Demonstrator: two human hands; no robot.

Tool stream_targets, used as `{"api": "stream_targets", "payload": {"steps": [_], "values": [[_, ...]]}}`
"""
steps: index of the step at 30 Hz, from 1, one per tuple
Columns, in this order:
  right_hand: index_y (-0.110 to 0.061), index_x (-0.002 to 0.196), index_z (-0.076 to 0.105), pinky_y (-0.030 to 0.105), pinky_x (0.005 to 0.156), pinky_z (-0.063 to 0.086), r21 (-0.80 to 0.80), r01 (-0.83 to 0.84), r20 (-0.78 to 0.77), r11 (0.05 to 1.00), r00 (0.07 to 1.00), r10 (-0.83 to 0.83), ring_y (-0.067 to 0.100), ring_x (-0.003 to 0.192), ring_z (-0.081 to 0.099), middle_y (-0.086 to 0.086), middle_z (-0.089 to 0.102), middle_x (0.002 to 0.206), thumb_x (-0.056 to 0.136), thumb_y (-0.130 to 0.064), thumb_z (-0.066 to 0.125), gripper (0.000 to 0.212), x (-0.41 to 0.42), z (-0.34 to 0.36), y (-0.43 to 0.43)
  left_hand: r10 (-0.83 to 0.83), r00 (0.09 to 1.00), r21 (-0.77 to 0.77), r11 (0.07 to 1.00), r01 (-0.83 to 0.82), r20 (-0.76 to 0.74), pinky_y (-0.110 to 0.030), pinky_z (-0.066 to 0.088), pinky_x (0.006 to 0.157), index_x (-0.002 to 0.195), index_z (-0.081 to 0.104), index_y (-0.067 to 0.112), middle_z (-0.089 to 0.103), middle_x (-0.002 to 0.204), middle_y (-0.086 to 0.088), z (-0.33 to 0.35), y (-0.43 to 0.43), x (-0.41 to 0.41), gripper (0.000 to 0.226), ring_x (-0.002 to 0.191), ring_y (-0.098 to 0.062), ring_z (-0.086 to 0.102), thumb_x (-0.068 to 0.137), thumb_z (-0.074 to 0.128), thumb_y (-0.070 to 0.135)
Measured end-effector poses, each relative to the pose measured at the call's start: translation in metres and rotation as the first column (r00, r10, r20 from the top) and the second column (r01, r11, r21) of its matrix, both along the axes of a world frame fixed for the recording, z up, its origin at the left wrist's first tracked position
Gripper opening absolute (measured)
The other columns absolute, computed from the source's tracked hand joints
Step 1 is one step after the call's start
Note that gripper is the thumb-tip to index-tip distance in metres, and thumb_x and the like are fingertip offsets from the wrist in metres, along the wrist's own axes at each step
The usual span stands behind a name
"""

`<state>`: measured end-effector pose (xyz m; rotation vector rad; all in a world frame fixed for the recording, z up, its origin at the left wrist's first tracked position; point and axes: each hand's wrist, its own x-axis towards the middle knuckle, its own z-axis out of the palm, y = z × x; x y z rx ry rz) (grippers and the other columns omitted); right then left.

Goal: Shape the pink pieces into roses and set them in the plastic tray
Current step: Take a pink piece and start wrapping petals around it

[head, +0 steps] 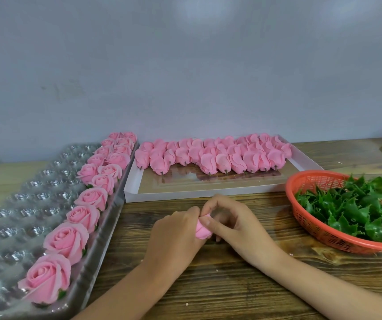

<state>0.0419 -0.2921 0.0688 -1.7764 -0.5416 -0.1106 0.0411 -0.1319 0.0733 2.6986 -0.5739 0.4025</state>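
Holds pink piece (202, 231) over desk (231, 287), left grip (176, 229) curled round its body, right grip (233, 224) pinching its upper edge. Shows finished roses (63, 239) seated along right side of plastic tray (12, 229) at left. Shows unshaped pink pieces (208, 155) in white box (132, 189) behind, green leaves (358, 211) in red basket (323, 235) at right.
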Motion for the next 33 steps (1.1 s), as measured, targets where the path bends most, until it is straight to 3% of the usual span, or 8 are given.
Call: {"api": "stream_targets", "payload": {"steps": [2,7,12,15,21,26,29,33], "values": [[-0.017,0.087,0.064,0.038,0.062,0.047,-0.007,0.0,0.039,1.0,0.999,0.0,0.026,0.065,0.056,-0.003,0.061,0.078,0.091,-0.007,0.069,0.011,0.0,0.0005,-0.0002,-0.012,1.0,-0.017,1.0,0.012,-0.008,-0.017,0.037,0.059,0.103,0.055,0.03,0.059,0.084,0.017,-0.0007,-0.0001,0.0013,0.024,0.072,-0.003,0.055,0.089,0.054,0.049],[-0.03,0.086,0.064,0.031,0.072,0.05,-0.089,0.036,0.178,0.995,0.984,-0.02,0.017,0.081,0.06,-0.012,0.059,0.09,0.087,-0.02,0.071,0.011,-0.0023,0.0016,0.0008,-0.035,0.997,-0.093,0.995,0.029,-0.069,-0.016,0.043,0.06,0.098,0.062,0.029,0.064,0.081,0.014,0.001,-0.0017,0.0044,0.025,0.072,-0.003,0.06,0.092,0.049,0.05],[-0.024,0.089,0.06,0.024,0.062,0.046,-0.038,0.038,0.045,0.999,0.998,-0.036,0.017,0.068,0.065,-0.002,0.067,0.081,0.093,-0.019,0.068,0.01,-0.0007,0.0005,0.0008,-0.011,1.0,-0.033,0.999,0.01,-0.022,-0.012,0.03,0.052,0.09,0.051,0.032,0.058,0.077,0.015,0.0017,-0.0008,0.0013,0.02,0.067,-0.003,0.054,0.091,0.049,0.052],[-0.019,0.09,0.059,0.021,0.057,0.044,-0.038,0.026,0.011,0.999,1.0,-0.026,0.013,0.059,0.064,0.0,0.067,0.072,0.095,-0.019,0.066,0.009,-0.0011,0.0004,0.0006,-0.016,1.0,0.011,1.0,0.016,0.005,-0.012,0.024,0.05,0.096,0.052,0.033,0.052,0.077,0.017,0.0024,-0.001,-0.0017,0.019,0.067,-0.001,0.048,0.09,0.052,0.051],[-0.024,0.084,0.062,0.025,0.063,0.042,-0.058,0.034,0.085,0.998,0.996,-0.029,0.014,0.063,0.053,-0.012,0.059,0.073,0.092,-0.014,0.07,0.015,-0.0023,0.0022,0.0001,-0.03,1.0,-0.021,0.999,0.03,0.005,-0.019,0.046,0.067,0.103,0.055,0.031,0.064,0.091,0.014,-0.0012,0.0002,-0.0001,0.027,0.079,-0.004,0.06,0.09,0.051,0.054],[-0.025,0.088,0.065,0.023,0.066,0.044,-0.128,0.101,0.25,0.987,0.966,-0.067,0.013,0.077,0.055,-0.011,0.058,0.087,0.089,-0.015,0.072,0.012,-0.0062,0.0027,0.0011,-0.062,0.992,-0.099,0.994,0.051,-0.113,-0.018,0.044,0.072,0.102,0.062,0.029,0.065,0.089,0.013,-0.0004,-0.0016,0.0046,0.03,0.08,-0.004,0.061,0.09,0.048,0.051],[-0.025,0.089,0.061,0.026,0.066,0.045,-0.11,0.095,0.152,0.989,0.985,-0.078,0.012,0.073,0.058,-0.01,0.061,0.084,0.092,-0.019,0.069,0.011,-0.0045,0.0019,0.0021,-0.028,0.996,-0.054,0.998,0.023,-0.088,-0.02,0.044,0.068,0.095,0.056,0.03,0.061,0.082,0.014,-0.0011,-0.0009,0.0055,0.022,0.074,-0.004,0.059,0.09,0.05,0.051],[-0.017,0.09,0.057,0.025,0.061,0.046,-0.027,0.024,-0.019,0.999,1.0,-0.024,0.014,0.062,0.063,0.005,0.066,0.073,0.095,-0.018,0.065,0.01,-0.0024,0.0005,0.0013,-0.015,0.999,0.012,1.0,0.016,-0.035,-0.016,0.031,0.057,0.085,0.039,0.036,0.05,0.072,0.016,-0.0002,-0.0006,0.0009,0.021,0.066,-0.003,0.051,0.089,0.056,0.047]]}}
